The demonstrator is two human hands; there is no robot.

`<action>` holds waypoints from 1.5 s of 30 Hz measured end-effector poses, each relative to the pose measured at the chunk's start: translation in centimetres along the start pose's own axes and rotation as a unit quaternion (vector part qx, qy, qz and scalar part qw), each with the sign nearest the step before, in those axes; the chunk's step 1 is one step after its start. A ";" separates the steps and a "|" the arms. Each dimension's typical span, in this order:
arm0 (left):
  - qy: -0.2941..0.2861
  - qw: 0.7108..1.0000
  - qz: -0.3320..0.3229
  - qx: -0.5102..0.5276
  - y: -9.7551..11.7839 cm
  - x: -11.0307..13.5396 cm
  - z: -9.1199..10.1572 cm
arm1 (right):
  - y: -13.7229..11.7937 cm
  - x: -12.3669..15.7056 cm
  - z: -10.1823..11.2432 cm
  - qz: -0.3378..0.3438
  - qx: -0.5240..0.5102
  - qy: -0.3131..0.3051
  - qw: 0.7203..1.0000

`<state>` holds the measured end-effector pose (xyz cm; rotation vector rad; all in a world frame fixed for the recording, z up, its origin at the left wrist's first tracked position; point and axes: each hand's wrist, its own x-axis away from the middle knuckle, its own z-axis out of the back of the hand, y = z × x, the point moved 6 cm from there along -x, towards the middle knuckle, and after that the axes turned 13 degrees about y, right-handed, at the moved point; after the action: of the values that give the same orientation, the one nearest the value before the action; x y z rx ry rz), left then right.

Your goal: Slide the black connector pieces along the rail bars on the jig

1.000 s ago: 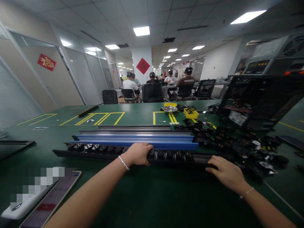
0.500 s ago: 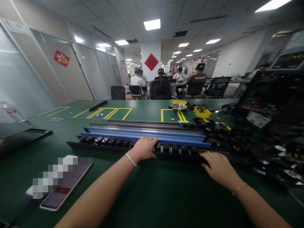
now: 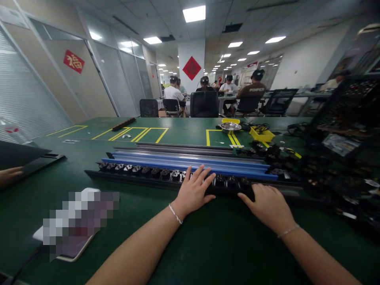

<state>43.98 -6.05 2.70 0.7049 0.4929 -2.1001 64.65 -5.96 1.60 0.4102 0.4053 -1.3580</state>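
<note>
A long black channel lies across the green table, with a row of small black pieces in it; some show shiny metal parts. My left hand lies over the middle of this row, fingers spread, hiding some pieces. At the channel's right part, my right hand grips it, with the thumb on the near side and the fingers over the top. Behind them runs a blue rail, parallel to the channel. Further back are grey and black rails.
A pile of dark parts covers the right side. A metal bowl and a yellow bin stand at the back. A phone lies at the front left. Another person's hand is at the left edge, near a dark panel.
My left hand has spread its fingers and moved slightly right along the row. My right thumb has shifted left at the channel. The camera view has tilted slightly, and another person's hand shows more.
</note>
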 end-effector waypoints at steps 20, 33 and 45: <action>0.039 0.999 0.037 -0.008 0.0 -0.2 -0.1 | -3.2 -0.7 -0.9 0.020 -0.015 -0.041 0.999; 0.063 0.998 0.000 0.000 1.2 -0.1 0.0 | -3.4 0.1 -0.5 0.008 -0.026 0.000 1.000; 0.061 0.998 0.022 -0.011 1.2 -0.1 -0.6 | -2.8 0.2 -0.3 -0.007 -0.128 0.110 0.986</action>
<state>45.22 -6.32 2.23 0.8281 0.5613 -2.0171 61.93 -6.44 1.07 0.3455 0.7583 -1.2577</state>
